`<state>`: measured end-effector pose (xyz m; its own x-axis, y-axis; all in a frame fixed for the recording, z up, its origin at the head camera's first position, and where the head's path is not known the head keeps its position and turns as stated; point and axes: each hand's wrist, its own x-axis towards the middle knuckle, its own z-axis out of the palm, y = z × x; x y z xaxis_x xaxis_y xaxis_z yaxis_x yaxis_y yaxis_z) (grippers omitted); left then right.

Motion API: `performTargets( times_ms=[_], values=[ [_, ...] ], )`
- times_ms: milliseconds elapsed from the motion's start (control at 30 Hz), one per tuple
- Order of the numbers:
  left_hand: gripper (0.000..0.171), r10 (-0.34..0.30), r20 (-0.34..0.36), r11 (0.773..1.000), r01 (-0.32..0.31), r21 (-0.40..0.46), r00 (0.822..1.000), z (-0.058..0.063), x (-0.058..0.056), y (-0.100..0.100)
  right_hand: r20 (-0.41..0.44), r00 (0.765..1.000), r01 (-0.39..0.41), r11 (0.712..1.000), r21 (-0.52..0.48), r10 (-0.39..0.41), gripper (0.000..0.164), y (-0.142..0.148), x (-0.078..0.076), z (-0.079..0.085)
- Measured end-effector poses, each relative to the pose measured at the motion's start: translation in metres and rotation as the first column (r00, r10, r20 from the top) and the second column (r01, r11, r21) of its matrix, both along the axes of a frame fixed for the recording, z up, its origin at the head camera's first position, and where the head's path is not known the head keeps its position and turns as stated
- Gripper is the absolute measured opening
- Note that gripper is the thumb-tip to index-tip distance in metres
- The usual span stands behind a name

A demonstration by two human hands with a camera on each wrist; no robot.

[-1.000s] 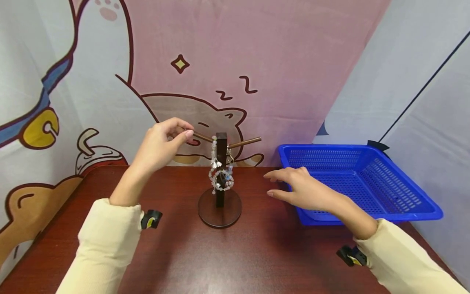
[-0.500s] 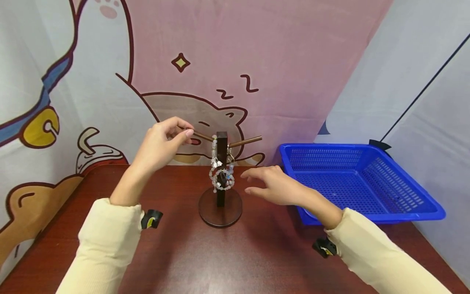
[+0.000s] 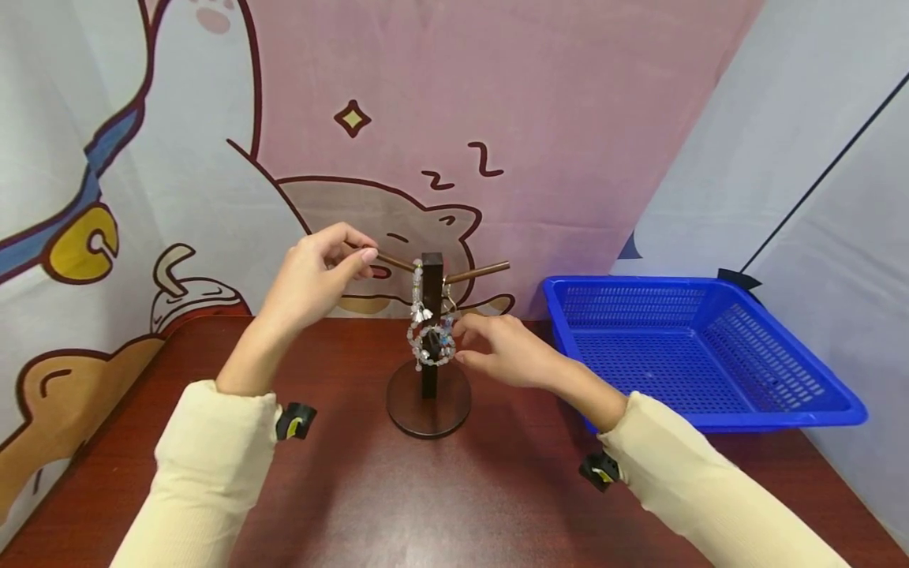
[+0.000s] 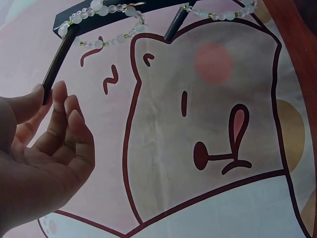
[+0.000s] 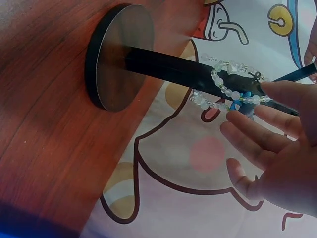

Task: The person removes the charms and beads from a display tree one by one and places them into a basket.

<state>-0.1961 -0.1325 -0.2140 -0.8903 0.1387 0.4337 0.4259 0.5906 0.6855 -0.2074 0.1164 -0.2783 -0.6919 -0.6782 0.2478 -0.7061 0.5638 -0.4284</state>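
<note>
A dark wooden bracelet stand (image 3: 429, 406) with a round base stands upright on the table. Beaded bracelets (image 3: 416, 292) in clear and pale beads hang from its pegs. My left hand (image 3: 310, 278) pinches the tip of the stand's left peg (image 4: 59, 64) between thumb and fingers. On the other side, my right hand (image 3: 513, 352) has its fingertips right beside the lower bracelets, thumb and fingers apart. In the right wrist view a blue charm (image 5: 241, 103) on a bracelet shows close to those fingertips. The peg on the right (image 3: 479, 271) points outward above my right hand.
A blue plastic basket (image 3: 710, 424) with perforated sides sits on the right of the reddish-brown table (image 3: 341, 505). Behind everything hangs a cloth backdrop (image 3: 568, 118) printed with cartoon animals.
My right hand has moved left from beside the basket to the bracelets on the stand. The left hand stays at the peg's tip.
</note>
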Motion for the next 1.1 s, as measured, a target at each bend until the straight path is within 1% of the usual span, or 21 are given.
performTargets(
  times_ms=[133, 300, 467, 733, 1100],
  values=[
    [0.019, -0.007, 0.006, 1.0, 0.007, 0.008, 1.0, -0.001, 0.0, 0.0, 0.02, 1.0, 0.012, 0.999, -0.043, -0.011, 0.014, -0.002, -0.003, -0.002],
    [0.018, -0.015, -0.001, 1.0, 0.015, 0.006, 1.0, -0.002, -0.001, -0.001, 0.036, 0.999, 0.04, 0.996, -0.076, -0.038, 0.012, -0.005, -0.006, -0.006],
    [0.018, -0.025, -0.003, 1.0, 0.025, 0.006, 1.0, -0.002, -0.003, -0.001, 0.049, 0.998, 0.049, 0.993, -0.103, -0.044, 0.007, -0.007, -0.009, -0.012],
    [0.018, -0.029, -0.012, 1.0, 0.029, 0.007, 1.0, -0.003, -0.003, -0.002, 0.058, 0.994, 0.102, 0.985, -0.141, -0.095, 0.004, -0.013, -0.01, -0.017],
    [0.017, -0.027, -0.019, 1.0, 0.027, 0.011, 0.999, -0.005, -0.003, -0.002, 0.046, 0.996, 0.084, 0.976, -0.201, -0.076, 0.003, -0.012, -0.01, -0.025]
  ],
)
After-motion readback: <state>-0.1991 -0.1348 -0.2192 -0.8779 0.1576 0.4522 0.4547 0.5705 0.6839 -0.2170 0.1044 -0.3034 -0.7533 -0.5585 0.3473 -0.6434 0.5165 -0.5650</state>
